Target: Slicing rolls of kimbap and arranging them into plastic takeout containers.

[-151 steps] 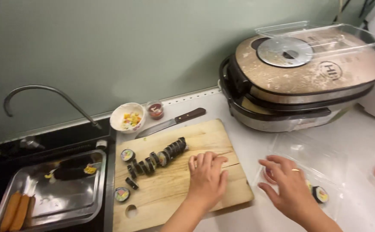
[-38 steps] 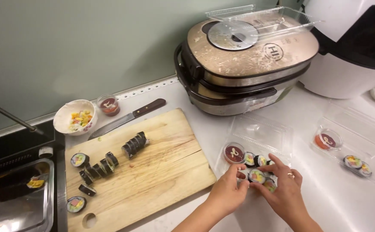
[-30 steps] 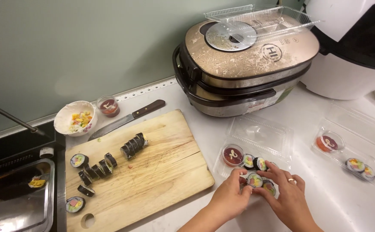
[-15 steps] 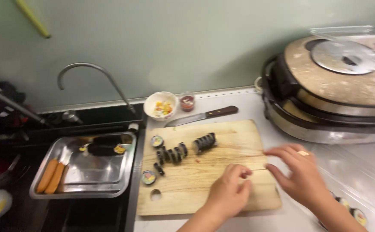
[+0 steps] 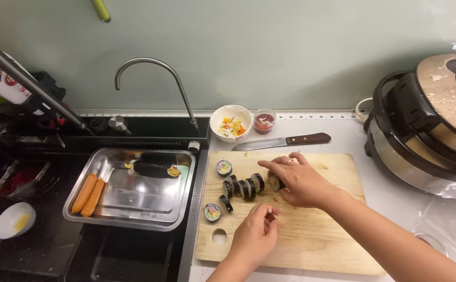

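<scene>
- Right hand (image 5: 298,180): centre of the frame, palm down on the pale rectangular wooden cutting board (image 5: 322,230); its fingers curl narrowly around the right end of the row of dark seaweed-wrapped rice roll slices (image 5: 243,187), pinching the end slice.
- Left hand (image 5: 256,235): lower centre, over the board just below the row; fingertips drawn together, nearly closed. Whether a small piece sits between them cannot be told.
- Row of slices: left-centre of the board, slices leaning against one another.
- Loose round slice with colourful filling (image 5: 224,167): lies flat above the left end of the row.
- Second loose round slice (image 5: 212,212): lies flat near the board's left edge, above the board's round hole; a small dark piece lies just beside it.
- Wooden-handled kitchen knife (image 5: 282,141): on the counter along the board's upper edge, blade pointing left.
- Small white bowl of yellow and orange chopped filling (image 5: 231,122): above the knife, beside a small clear cup of red sauce (image 5: 264,120).
- Rectangular stainless steel tray (image 5: 134,201): left of the board, over the dark sink; it holds two orange sausages (image 5: 88,194) at its left side and a dark uncut roll (image 5: 154,165) near its upper edge.
- Curved metal tap (image 5: 157,78): upper left-centre.
- Large round beige and black electric cooker (image 5: 431,125): right edge of the frame.
</scene>
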